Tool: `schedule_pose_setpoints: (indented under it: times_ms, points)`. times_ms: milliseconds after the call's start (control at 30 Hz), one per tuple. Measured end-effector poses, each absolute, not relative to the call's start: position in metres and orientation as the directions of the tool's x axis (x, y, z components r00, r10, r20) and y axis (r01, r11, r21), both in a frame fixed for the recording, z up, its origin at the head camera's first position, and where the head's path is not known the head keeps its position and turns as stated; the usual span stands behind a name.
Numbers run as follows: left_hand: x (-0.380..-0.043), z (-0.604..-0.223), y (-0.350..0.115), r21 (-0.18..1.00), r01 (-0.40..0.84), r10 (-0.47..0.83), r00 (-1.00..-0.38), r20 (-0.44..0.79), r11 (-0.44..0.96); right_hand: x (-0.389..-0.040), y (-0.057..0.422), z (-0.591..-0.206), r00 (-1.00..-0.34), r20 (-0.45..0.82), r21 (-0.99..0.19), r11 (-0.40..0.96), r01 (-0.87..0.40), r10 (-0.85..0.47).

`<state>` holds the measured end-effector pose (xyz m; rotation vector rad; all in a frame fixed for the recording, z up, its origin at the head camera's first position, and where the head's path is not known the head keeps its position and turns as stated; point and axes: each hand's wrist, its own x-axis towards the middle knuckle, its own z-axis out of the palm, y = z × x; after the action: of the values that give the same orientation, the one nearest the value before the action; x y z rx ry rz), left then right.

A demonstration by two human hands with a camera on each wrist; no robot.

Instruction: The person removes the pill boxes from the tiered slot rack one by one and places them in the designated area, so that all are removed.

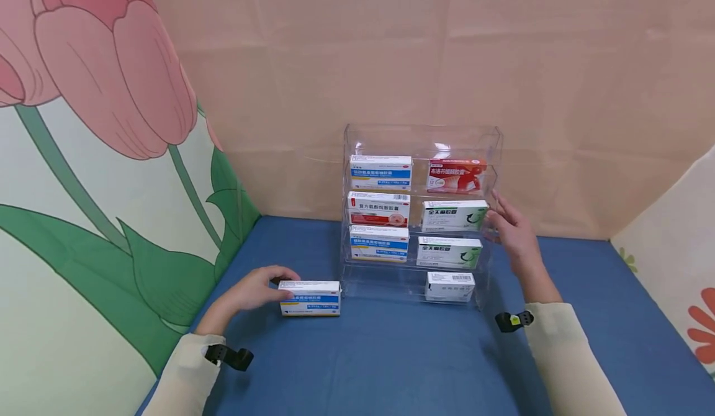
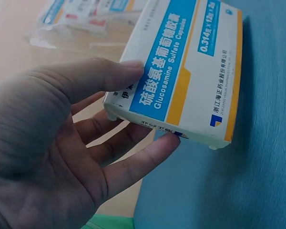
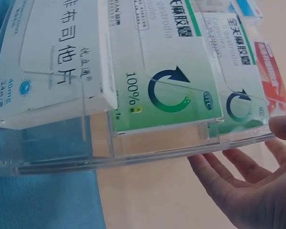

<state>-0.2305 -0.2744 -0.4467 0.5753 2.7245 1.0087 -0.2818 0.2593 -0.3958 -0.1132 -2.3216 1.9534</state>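
Note:
My left hand holds a white, blue and yellow medicine box at the lower left corner of a clear acrylic display rack. In the left wrist view, the thumb lies on the front of the glucosamine box, with fingertips against its end and behind it. My right hand grips the right side of the rack; in the right wrist view, the fingers lie along the outside of its clear edge, the thumb at the front.
The tiered rack bears a red box, a red-and-white box, two blue-striped boxes, two green-and-white boxes and a white box at lower right. It stands on a blue-covered table before a beige backdrop.

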Motion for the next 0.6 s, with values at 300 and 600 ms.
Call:
schedule_pose_setpoints:
  times_ms: [300,600]
  points:
    - [-0.242,-0.451,-0.284,0.738,0.187,0.424,-0.894,-0.145,0.648,-0.282,0.261,-0.393,-0.993,-0.004,-0.990,0.141,0.020,0.116]
    - [-0.260,-0.452,-0.293,0.791,0.076,0.423,-0.874,-0.240,0.607,-0.281,0.262,-0.392,-0.997,-0.011,-0.990,0.137,0.022,0.081]
